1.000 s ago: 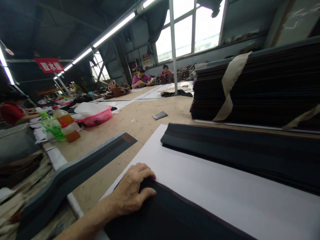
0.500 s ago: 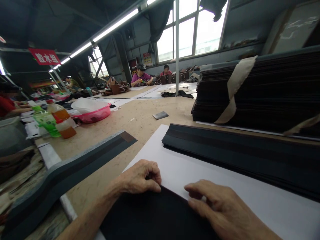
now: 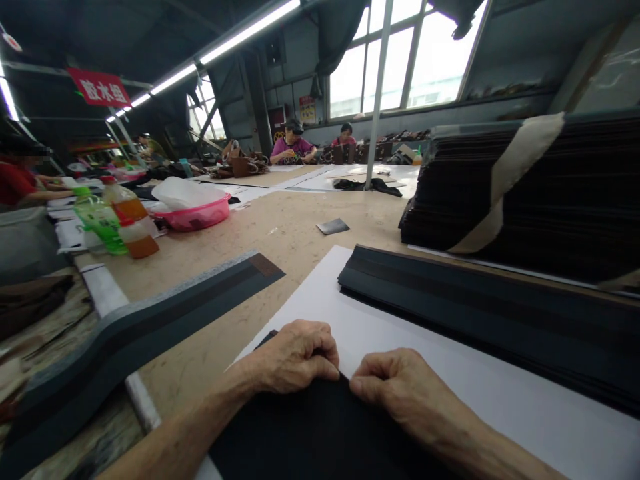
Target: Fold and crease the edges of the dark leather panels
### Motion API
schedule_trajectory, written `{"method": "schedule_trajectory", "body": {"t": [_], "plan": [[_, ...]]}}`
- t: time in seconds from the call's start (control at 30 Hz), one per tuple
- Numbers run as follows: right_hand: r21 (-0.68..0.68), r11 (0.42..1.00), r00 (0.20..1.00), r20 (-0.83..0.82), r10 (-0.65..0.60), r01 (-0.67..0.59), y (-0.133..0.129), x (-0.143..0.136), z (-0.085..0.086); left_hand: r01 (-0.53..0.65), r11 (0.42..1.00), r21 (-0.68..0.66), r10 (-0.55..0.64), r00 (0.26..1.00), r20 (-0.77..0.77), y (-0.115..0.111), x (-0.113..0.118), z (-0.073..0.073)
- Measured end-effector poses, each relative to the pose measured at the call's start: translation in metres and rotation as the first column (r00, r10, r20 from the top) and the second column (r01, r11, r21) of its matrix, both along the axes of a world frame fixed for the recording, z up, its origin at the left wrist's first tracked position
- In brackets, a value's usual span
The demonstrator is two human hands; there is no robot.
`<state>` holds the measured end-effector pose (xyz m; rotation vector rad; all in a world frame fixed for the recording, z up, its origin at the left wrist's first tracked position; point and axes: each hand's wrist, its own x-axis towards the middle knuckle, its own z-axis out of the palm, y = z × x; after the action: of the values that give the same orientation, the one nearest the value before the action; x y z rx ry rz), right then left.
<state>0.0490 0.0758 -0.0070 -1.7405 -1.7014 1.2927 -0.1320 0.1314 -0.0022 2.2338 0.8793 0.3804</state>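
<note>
- I've L hand (image 3: 295, 357) pinching dark sheet (image 3: 310, 433) by its far edge.
- R hand (image 3: 405, 393) pinches same edge, just right.
- Sheet's near ctr, over white paper (image 3: 310, 293).
- Dark stack (image 3: 475, 293) farther R.

Near-black sheet (image 3: 310, 433), white paper (image 3: 505, 393), tan tabletop (image 3: 280, 227)
Blue-grey strip (image 3: 165, 330), darker lengthwise band (image 3: 190, 297), brown end patch (image 3: 267, 265); pink basin (image 3: 200, 217), green bottle (image 3: 100, 223)

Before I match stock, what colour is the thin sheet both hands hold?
The thin sheet looks nearly black; head view.
</note>
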Motion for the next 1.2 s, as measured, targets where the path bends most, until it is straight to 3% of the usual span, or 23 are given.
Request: {"method": "schedule_trajectory", "body": {"t": [0.27,0.57,0.9,1.07,1.2], "plan": [[0.221,0.975,0.963,0.268,-0.027,-0.034,-0.012,-0.012,-0.002,0.006,1.0,0.006,-0.006,1.0,0.016,-0.001,0.002,-0.002],[0.152,0.98,0.973,0.212,0.091,-0.125,0.003,-0.003,0.004,0.013,1.0,-0.011,-0.013,0.998,0.062,0.001,0.0,-0.002],[0.307,0.943,0.919,0.395,-0.003,-0.129,-0.011,-0.022,-0.011,0.004,1.0,-0.014,-0.003,0.998,0.07,0.0,0.002,-0.003],[0.258,0.956,0.958,0.278,0.067,-0.141,-0.009,0.002,0.001,-0.006,1.0,-0.012,0.007,0.999,0.047,0.001,0.0,-0.003],[0.255,0.963,0.975,0.219,0.024,-0.081,-0.021,0.038,-0.001,-0.023,0.999,-0.023,0.023,0.999,0.032,0.002,-0.002,-0.002]]}}
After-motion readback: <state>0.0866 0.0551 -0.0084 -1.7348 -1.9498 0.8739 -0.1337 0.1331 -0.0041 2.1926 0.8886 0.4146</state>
